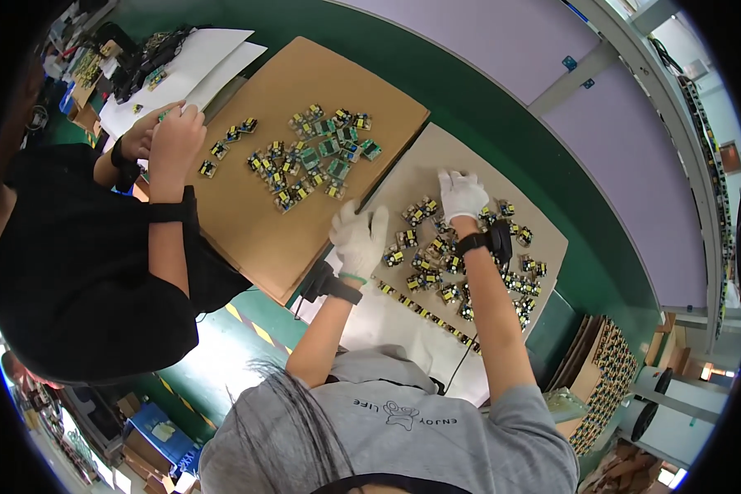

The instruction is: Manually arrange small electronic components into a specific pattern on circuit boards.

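Observation:
Both of my hands wear white gloves. My left hand (360, 239) is over the left edge of the pale work surface (424, 158), its fingers and thumb apart and nothing visible in them. Farther right, my right hand (463, 196) is over the far side of a group of small circuit boards with yellow and black parts (424, 281). Its fingers are curled together; whatever they may hold is hidden. Several boards lie beneath and around the right wrist. A straight row of small yellow-and-black pieces (428, 314) runs along the near side of the surface.
On the left, a brown cardboard-topped table (305, 74) bears more circuit boards (288, 169), some green side up. A co-worker in black stands there, hands (177, 136) together near a white sheet (198, 70). Stacked trays of boards (605, 375) stand at lower right.

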### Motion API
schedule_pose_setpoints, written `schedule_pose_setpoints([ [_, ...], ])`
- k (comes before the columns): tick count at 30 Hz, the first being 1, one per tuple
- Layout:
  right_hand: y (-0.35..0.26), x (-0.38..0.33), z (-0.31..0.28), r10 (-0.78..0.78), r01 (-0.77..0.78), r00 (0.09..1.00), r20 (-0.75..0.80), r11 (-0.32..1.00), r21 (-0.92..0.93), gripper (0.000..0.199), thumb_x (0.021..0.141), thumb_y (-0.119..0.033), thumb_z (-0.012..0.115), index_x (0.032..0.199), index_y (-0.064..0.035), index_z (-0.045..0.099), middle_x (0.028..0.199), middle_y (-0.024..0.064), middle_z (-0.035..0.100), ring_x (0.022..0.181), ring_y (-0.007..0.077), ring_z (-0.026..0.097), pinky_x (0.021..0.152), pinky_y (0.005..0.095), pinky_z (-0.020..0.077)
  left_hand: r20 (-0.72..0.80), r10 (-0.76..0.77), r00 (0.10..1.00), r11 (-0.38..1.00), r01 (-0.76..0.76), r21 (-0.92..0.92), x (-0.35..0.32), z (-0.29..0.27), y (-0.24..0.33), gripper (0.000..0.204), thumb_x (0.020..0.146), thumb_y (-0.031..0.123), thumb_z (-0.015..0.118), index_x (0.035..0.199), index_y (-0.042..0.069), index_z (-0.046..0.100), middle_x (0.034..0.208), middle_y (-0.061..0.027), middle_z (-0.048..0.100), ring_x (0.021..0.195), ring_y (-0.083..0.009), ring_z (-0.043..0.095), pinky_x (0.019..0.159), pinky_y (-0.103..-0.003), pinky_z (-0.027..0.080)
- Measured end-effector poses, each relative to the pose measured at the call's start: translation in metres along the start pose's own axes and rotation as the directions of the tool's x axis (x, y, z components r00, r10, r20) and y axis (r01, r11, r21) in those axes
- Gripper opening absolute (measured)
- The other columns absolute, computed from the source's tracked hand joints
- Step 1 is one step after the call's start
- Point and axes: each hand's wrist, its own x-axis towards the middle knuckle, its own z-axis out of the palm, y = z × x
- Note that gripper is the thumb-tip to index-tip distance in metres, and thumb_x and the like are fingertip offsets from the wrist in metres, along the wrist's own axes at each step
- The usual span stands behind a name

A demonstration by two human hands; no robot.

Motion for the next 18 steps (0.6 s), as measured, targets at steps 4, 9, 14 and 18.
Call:
schedule_pose_setpoints([
  [4, 0.014, 0.010, 0.002, 0.060, -0.063, 0.997, -0.047, 0.996, -0.071, 0.041, 0.084, -0.047, 0.052, 0.097, -0.0108, 0.065, 0.105, 0.0136, 0.061, 0.092, 0.0312, 0.060, 0.073, 0.0415, 0.0492, 0.107, 0.095, 0.990, 0.993, -0.102, 0.055, -0.008, 0.006, 0.008, 0.043, 0.087, 0.042, 0.046, 0.083, 0.006, 0.070, 0.125, -0.0138, 0.047, 0.116, -0.0359, 0.037, 0.093, -0.051, 0.031],
  [9, 0.025, -0.008, -0.034, 0.185, -0.122, 0.931, -0.316, 0.970, 0.209, 0.026, 0.083, -0.033, 0.058, 0.092, -0.0106, 0.066, 0.097, 0.0133, 0.063, 0.089, 0.0298, 0.060, 0.075, 0.0410, 0.0489, 0.103, 0.137, 0.985, 0.977, -0.152, 0.148, -0.010, 0.016, -0.002, 0.042, 0.086, 0.041, 0.049, 0.102, 0.005, 0.062, 0.126, -0.0141, 0.044, 0.117, -0.0350, 0.036, 0.092, -0.049, 0.032],
  [14, 0.078, -0.068, -0.072, 0.369, -0.300, 0.914, -0.171, 0.896, 0.328, 0.030, 0.086, -0.033, 0.052, 0.097, -0.0086, 0.066, 0.098, 0.0147, 0.064, 0.090, 0.0327, 0.060, 0.079, 0.0402, 0.0472, 0.014, 0.032, 0.999, 0.999, -0.033, 0.041, -0.009, 0.007, 0.000, 0.052, 0.085, 0.039, 0.054, 0.124, 0.006, 0.043, 0.124, -0.0153, 0.042, 0.115, -0.0346, 0.039, 0.092, -0.048, 0.032],
  [18, 0.149, -0.132, -0.091, 0.488, -0.478, 0.872, -0.051, 0.868, 0.137, 0.037, 0.087, -0.039, 0.049, 0.097, -0.0086, 0.067, 0.095, 0.0166, 0.064, 0.087, 0.0356, 0.061, 0.079, 0.0425, 0.0473, -0.107, 0.054, 0.993, 0.994, -0.064, -0.084, -0.008, -0.008, -0.003, 0.046, 0.084, 0.031, 0.057, 0.122, 0.006, 0.046, 0.122, -0.0161, 0.045, 0.112, -0.0352, 0.043, 0.092, -0.047, 0.034],
])
